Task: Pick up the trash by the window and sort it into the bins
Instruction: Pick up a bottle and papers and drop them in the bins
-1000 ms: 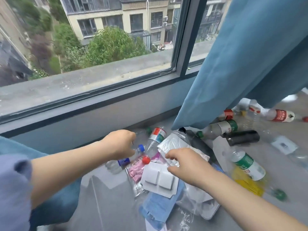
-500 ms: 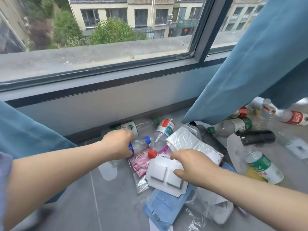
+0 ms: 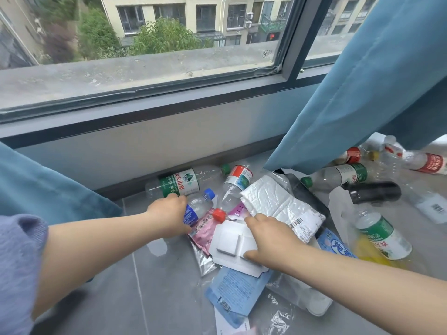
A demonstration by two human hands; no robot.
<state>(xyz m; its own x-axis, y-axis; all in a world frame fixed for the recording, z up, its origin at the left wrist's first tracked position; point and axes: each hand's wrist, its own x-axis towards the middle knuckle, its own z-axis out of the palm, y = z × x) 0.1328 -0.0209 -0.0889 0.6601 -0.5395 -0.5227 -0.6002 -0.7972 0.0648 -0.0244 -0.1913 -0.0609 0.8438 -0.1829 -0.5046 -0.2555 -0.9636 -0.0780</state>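
Trash lies heaped on the grey floor below the window. My left hand [image 3: 170, 215] is closed around a small clear bottle with a blue cap [image 3: 199, 206]. My right hand [image 3: 268, 239] presses on a white cardboard insert [image 3: 228, 245], thumb under its right edge and fingers at its top. Behind that lie a red-capped bottle [image 3: 233, 187], a green-label bottle [image 3: 179, 183] along the wall, a white padded mailer [image 3: 278, 204], a pink wrapper [image 3: 204, 232] and a blue packet [image 3: 235, 290].
A blue curtain [image 3: 358, 93] hangs at the right over more bottles [image 3: 338, 176], a black cylinder [image 3: 373, 192] and a green-label bottle of yellow liquid [image 3: 382, 235]. Another curtain [image 3: 48, 189] hangs at the left. The window sill and low wall [image 3: 145, 143] bound the far side. No bins are in view.
The view has tilted up and shifted left, bringing the wall-side green-label bottle into sight. My left hand has closed further onto the blue-capped bottle; my right hand slid down onto the white insert.
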